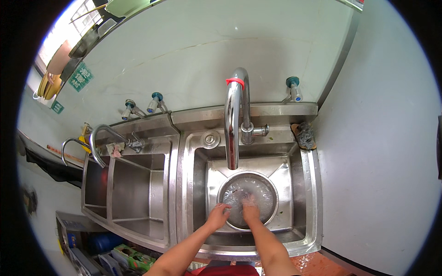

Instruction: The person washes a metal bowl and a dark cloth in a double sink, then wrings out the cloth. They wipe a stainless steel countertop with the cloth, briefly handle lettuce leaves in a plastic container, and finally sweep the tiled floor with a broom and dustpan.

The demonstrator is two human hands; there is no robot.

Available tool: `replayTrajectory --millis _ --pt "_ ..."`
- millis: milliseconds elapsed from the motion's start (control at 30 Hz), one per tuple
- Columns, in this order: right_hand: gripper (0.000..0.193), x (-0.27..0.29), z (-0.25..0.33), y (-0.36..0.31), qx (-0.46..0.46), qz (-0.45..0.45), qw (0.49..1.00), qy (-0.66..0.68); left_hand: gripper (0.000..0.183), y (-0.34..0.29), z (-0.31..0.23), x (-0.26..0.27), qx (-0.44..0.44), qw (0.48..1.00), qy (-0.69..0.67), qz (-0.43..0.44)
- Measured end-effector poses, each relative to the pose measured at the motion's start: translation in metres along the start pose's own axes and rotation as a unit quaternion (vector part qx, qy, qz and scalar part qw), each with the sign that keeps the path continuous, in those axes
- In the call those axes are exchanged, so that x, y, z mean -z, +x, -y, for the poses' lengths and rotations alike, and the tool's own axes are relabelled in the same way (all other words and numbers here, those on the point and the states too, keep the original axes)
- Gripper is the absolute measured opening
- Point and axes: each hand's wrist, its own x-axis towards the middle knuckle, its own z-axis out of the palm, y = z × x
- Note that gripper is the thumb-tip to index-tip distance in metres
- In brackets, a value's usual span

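A round stainless steel bowl (276,198) full of water sits in the right-hand sink basin, beneath the tall curved faucet (233,124). My right hand (250,208) reaches into the bowl, its fingers blurred by the churning water. Something dark shows faintly in the water near the fingers, too unclear to name. At the bowl's left rim is my left hand (218,216), fingers loosely curved and apart, with nothing visible in them. Whether it touches the rim is hard to see.
Left of this steel sink (294,184) stands a sink with two compartments (133,184) and curved faucets. A scouring pad (305,135) lies at the back right corner. A pinkish rag (115,148) rests behind the left sink. A grey panel (377,161) rises close on the right.
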Motion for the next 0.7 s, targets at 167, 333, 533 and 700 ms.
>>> replayTrajectory --millis 167,333,533,700 --pt "0.034 0.097 0.015 0.025 -0.029 -0.080 0.973 0.214 0.026 -0.004 0.031 -0.008 0.102 0.990 -0.099 0.000" --pt "0.043 0.239 0.022 0.107 0.082 -0.198 0.899 0.381 0.025 -0.019 0.030 -0.002 0.120 0.987 -0.108 -0.027" --pt "0.044 0.271 0.009 0.210 0.054 -0.371 0.908 0.185 0.022 -0.025 0.025 -0.020 0.119 0.981 -0.151 -0.033" --pt "0.048 0.216 0.039 0.181 0.071 -0.296 0.951 0.047 0.022 -0.034 0.021 -0.016 0.156 0.972 -0.173 -0.034"
